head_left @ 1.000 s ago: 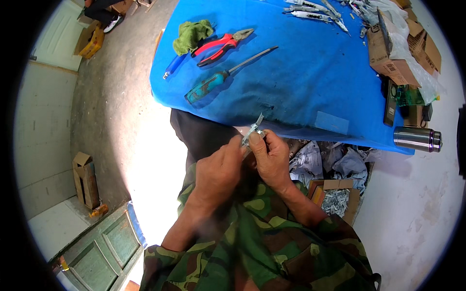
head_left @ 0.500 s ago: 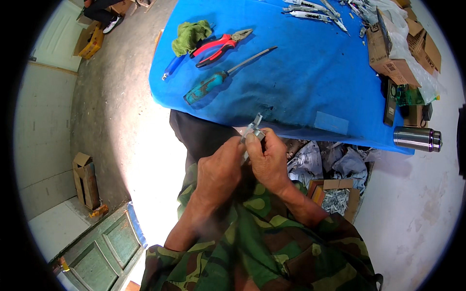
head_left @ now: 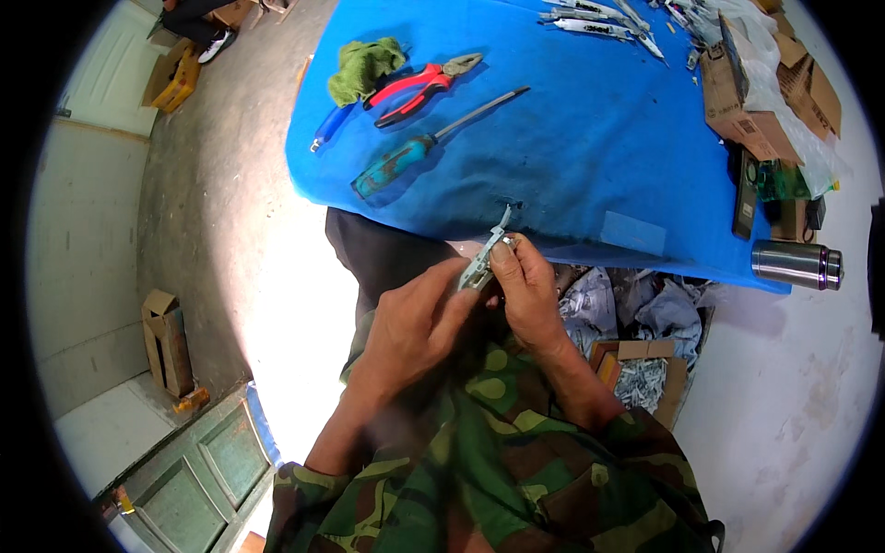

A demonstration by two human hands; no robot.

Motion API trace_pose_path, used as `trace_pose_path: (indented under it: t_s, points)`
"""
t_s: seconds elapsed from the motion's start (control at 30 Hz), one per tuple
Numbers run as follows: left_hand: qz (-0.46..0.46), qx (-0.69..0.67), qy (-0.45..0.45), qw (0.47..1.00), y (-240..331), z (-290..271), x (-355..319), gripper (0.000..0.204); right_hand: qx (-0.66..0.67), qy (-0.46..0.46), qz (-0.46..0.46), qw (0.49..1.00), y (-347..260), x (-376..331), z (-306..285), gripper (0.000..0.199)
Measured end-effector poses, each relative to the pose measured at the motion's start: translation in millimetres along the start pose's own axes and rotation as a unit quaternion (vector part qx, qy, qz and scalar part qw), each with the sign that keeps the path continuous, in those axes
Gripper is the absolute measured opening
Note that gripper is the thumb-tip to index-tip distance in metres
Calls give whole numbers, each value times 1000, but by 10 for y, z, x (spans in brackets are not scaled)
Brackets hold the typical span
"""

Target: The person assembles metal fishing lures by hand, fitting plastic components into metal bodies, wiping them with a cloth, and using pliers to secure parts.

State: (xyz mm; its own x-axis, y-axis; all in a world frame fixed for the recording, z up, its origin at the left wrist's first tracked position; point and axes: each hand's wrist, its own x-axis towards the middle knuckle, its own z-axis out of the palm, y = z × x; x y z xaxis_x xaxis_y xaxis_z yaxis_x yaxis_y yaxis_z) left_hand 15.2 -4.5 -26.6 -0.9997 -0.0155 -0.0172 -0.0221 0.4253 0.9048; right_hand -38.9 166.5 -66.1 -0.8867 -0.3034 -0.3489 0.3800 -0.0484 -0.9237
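A slim pale-grey part [head_left: 481,264] with a narrow pointed tip is held between my hands, just off the near edge of the blue-covered table [head_left: 590,166]. My right hand [head_left: 529,297] pinches its upper section, thumb on top. Curled around its lower end is my left hand [head_left: 413,321], whose fingertips are partly hidden. What kind of part this is, I cannot make out. On the table beyond lie a screwdriver [head_left: 396,166] with a worn teal handle, red-and-black pliers [head_left: 415,92], a green cloth [head_left: 364,72] and a blue-handled tool [head_left: 330,127].
Several slim white-and-grey parts [head_left: 599,26] lie at the far side. A cardboard box [head_left: 737,111] and a steel flask [head_left: 795,265] stand along the right edge. Below the table, a carton [head_left: 643,382] holds many small metallic pieces. A person's leg [head_left: 194,23] shows far left.
The grey part has turned and now shows more of its length, its tip pointing up and right. My left fingers have loosened and straightened somewhat; my right hand has shifted slightly right.
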Motion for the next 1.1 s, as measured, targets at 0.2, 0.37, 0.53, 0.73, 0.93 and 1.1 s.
trace_pose_path:
  t_s: [0.2, 0.37, 0.53, 0.73, 0.93, 1.1]
  points:
    - [-96, -88, -24, 991, -36, -41, -106, 39, 175, -2, 33, 984, 133, 48, -89, 26]
    - [-110, -83, 6, 990, -136, -5, -182, 26, 205, 0, 44, 978, 81, 56, -142, 24]
    - [-87, -62, 35, 994, -132, 11, -177, 15, 208, -2, 42, 977, 84, 48, -150, 23]
    - [7, 72, 68, 995, -71, 44, -152, 9, 233, -8, 38, 972, 137, 44, -162, 22]
    - [39, 74, 64, 994, -9, 59, -198, 20, 242, -27, 6, 970, 125, 26, -162, 33]
    - [25, 12, 82, 996, 105, -49, -159, 34, 266, -127, -42, 955, 87, 35, -258, 42]
